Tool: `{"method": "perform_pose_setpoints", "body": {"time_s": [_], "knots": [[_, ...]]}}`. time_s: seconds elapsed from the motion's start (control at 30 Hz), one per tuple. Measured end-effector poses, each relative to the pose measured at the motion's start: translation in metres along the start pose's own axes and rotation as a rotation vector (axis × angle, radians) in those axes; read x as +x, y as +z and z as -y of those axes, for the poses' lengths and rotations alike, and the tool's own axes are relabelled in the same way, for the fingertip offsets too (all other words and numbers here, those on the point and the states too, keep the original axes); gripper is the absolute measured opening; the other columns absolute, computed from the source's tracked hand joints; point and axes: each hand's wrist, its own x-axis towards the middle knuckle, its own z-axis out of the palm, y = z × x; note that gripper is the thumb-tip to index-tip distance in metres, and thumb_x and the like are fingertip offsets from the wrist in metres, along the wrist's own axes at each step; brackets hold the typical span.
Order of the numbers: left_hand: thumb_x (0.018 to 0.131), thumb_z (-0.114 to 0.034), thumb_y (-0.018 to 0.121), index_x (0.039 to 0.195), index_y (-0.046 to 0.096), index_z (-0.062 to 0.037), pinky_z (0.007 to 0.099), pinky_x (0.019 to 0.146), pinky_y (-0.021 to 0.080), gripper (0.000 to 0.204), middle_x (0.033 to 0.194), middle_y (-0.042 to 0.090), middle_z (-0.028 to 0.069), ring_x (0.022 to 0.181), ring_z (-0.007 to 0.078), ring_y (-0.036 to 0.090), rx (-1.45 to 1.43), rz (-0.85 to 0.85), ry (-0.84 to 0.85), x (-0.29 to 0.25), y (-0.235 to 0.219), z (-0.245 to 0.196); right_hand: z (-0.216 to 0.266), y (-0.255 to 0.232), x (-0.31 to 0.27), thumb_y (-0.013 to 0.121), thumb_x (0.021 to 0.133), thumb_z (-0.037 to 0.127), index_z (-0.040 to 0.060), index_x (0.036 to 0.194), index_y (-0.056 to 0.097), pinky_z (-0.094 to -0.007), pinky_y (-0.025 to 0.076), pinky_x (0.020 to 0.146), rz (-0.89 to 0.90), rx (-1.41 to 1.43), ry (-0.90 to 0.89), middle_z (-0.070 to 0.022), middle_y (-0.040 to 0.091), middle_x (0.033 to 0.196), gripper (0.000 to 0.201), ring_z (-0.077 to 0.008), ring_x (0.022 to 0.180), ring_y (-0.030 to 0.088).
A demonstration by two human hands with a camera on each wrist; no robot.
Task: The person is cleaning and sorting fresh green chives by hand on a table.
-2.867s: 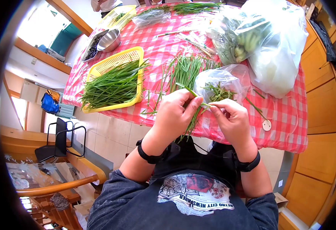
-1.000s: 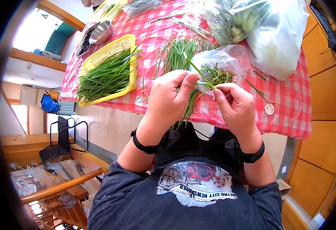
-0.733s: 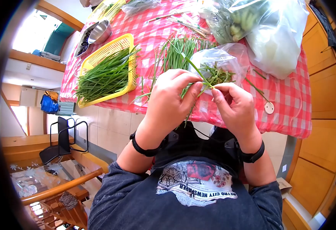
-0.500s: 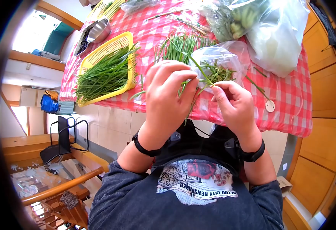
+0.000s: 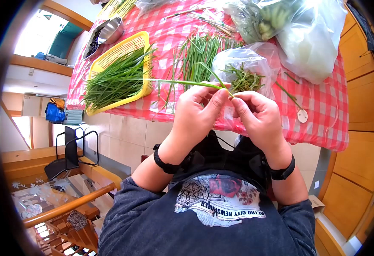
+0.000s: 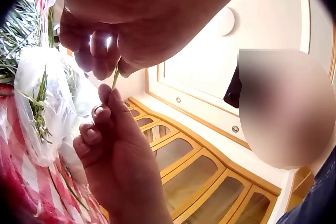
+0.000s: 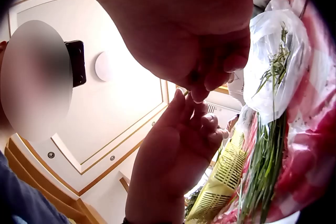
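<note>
In the head view my left hand (image 5: 197, 112) pinches a green stalk (image 5: 182, 82) between thumb and forefinger; its long leaves reach left and upward. Close beside it, my right hand (image 5: 261, 119) pinches the stalk's pale end. Both sets of fingertips nearly meet over the table's near edge. Behind them a pile of green stalks (image 5: 200, 53) lies on the checked cloth, and a clear plastic bag (image 5: 238, 57) holds green scraps (image 5: 244, 80). The left wrist view shows a thin piece of the stalk (image 6: 115, 77) spanning both hands' fingertips.
A yellow basket (image 5: 94, 70) full of green stalks stands on the left of the checked cloth (image 5: 319, 112). Beyond it is a metal bowl (image 5: 111, 30). Large plastic bags (image 5: 308, 51) stand at the back right. A round white disc (image 5: 302, 115) and loose stalks (image 5: 287, 91) lie at the right.
My left hand has opened its fingers, then closed thumb and forefinger on the stalk near my right fingertips. A long leaf now points left. The loose leaves hanging below the hands are gone from view.
</note>
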Motion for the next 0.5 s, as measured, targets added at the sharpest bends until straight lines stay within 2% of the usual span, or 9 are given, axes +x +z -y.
{"method": "perform_pose_setpoints", "body": {"time_s": [0.03,0.07,0.17,0.27,0.33,0.37,0.43,0.5], "knots": [[0.102,-0.016,0.072,0.111,0.076,0.0016,0.0254,0.071,0.053,0.021,0.092,0.076,0.0058,0.080,0.0084,0.067,-0.108,-0.012,-0.069,0.001,-0.001,-0.002,0.001,0.001,0.000,0.070,0.102,0.009,-0.0038,0.108,0.073,-0.0244,0.050,0.063,0.002,-0.037,-0.031,-0.0032,0.072,0.082,0.015,-0.0060,0.071,0.062],[0.103,-0.016,0.072,0.112,0.075,0.0032,0.0236,0.072,0.053,0.022,0.095,0.076,0.0049,0.083,0.0059,0.066,-0.123,-0.007,-0.071,0.002,-0.002,-0.002,0.001,0.001,-0.001,0.070,0.102,0.009,-0.0038,0.108,0.073,-0.0244,0.050,0.063,0.000,-0.037,-0.028,-0.0032,0.072,0.082,0.015,-0.0060,0.071,0.062],[0.103,-0.016,0.072,0.109,0.075,0.0045,0.0235,0.073,0.053,0.021,0.094,0.076,0.0053,0.083,0.0060,0.066,-0.215,0.001,-0.088,0.002,-0.002,-0.005,0.000,0.002,-0.001,0.070,0.101,0.008,-0.0030,0.108,0.074,-0.0255,0.051,0.064,0.011,-0.067,-0.073,-0.0047,0.071,0.082,0.013,-0.0081,0.072,0.063],[0.105,-0.017,0.069,0.113,0.076,0.0025,0.0226,0.075,0.051,0.023,0.094,0.075,0.0026,0.081,0.0065,0.064,-0.177,-0.026,-0.064,0.002,-0.003,-0.003,-0.002,0.000,-0.001,0.068,0.102,0.006,-0.0027,0.106,0.073,-0.0268,0.052,0.064,0.025,-0.115,-0.088,-0.0052,0.070,0.080,0.011,-0.0102,0.071,0.064],[0.105,-0.018,0.069,0.112,0.076,0.0025,0.0222,0.074,0.050,0.023,0.092,0.074,0.0019,0.080,0.0061,0.063,-0.136,-0.053,-0.053,0.002,-0.007,-0.003,-0.004,-0.001,0.000,0.066,0.103,0.010,-0.0031,0.096,0.070,-0.0301,0.050,0.062,0.003,-0.066,-0.016,-0.0082,0.066,0.075,0.016,-0.0122,0.067,0.061],[0.105,-0.019,0.070,0.112,0.076,0.0025,0.0217,0.073,0.050,0.023,0.091,0.073,0.0012,0.080,0.0058,0.063,-0.097,-0.077,-0.042,0.003,-0.008,-0.003,-0.008,-0.003,0.001,0.066,0.103,0.010,-0.0031,0.096,0.070,-0.0301,0.050,0.062,0.005,-0.065,-0.015,-0.0082,0.066,0.075,0.016,-0.0122,0.067,0.061],[0.105,-0.020,0.070,0.111,0.076,0.0022,0.0211,0.072,0.049,0.024,0.088,0.072,0.0001,0.078,0.0052,0.062,-0.101,-0.091,-0.050,0.006,-0.009,-0.002,-0.014,-0.010,0.003,0.062,0.104,0.010,-0.0032,0.088,0.063,-0.0333,0.047,0.059,0.006,-0.214,0.009,-0.0121,0.061,0.071,0.021,-0.0135,0.062,0.057],[0.105,-0.020,0.070,0.111,0.076,0.0016,0.0211,0.071,0.048,0.023,0.087,0.071,0.0001,0.077,0.0053,0.062,-0.170,-0.071,-0.065,0.007,-0.011,-0.001,-0.012,-0.014,0.003,0.057,0.103,0.009,-0.0028,0.086,0.060,-0.0356,0.045,0.058,0.016,-0.212,0.036,-0.0149,0.058,0.070,0.021,-0.0148,0.060,0.055]]}}
